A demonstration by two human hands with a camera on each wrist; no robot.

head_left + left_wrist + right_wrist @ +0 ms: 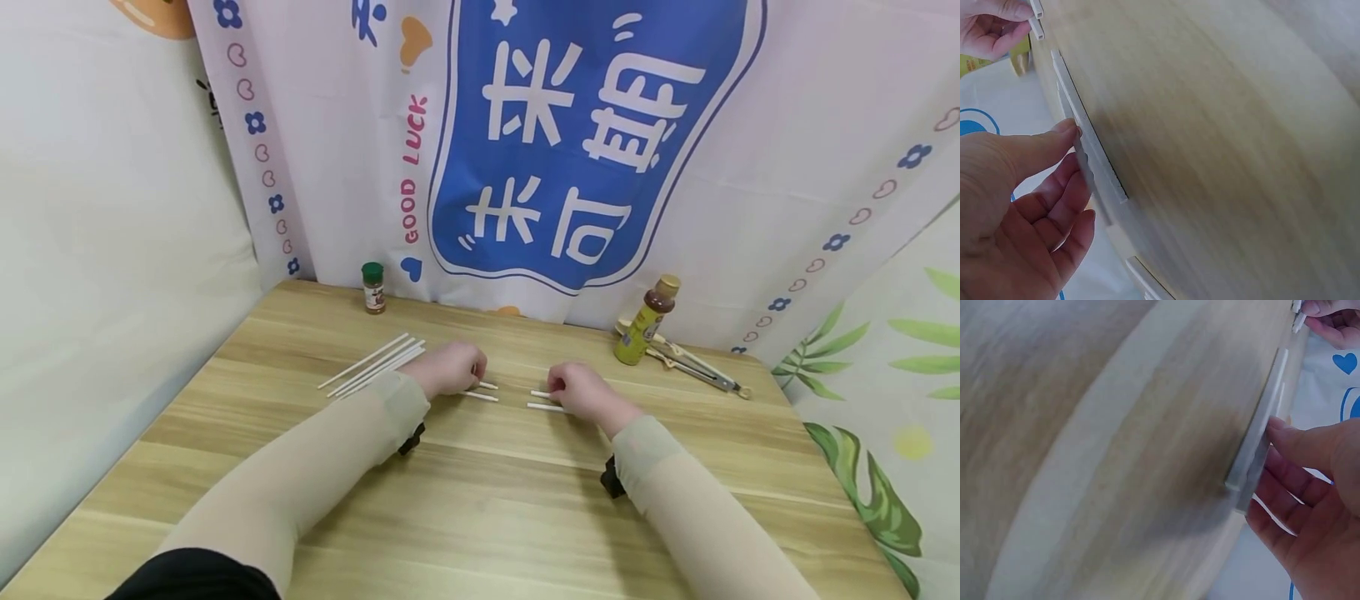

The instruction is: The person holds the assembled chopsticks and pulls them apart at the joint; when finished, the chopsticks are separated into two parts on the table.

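Observation:
Over the far middle of the table, my left hand (453, 368) pinches a thin white stick (1086, 167) between thumb and fingers. A second white stick (1102, 153) lies alongside it on the wood. To the right, my right hand (583, 390) pinches another white stick (1252, 478), with a parallel one (1257, 419) beside it on the table. The two pairs point toward each other in the head view, with a gap of bare wood between their ends. Both hands cover part of their sticks there.
Several more white sticks (375, 367) lie left of my left hand, partly behind the wrist. A green-capped spice jar (373, 293) stands at the back left. At the back right stands a yellow-labelled bottle (640, 332), with tongs (701, 368) behind it. A printed cloth (345, 167) hangs behind the table.

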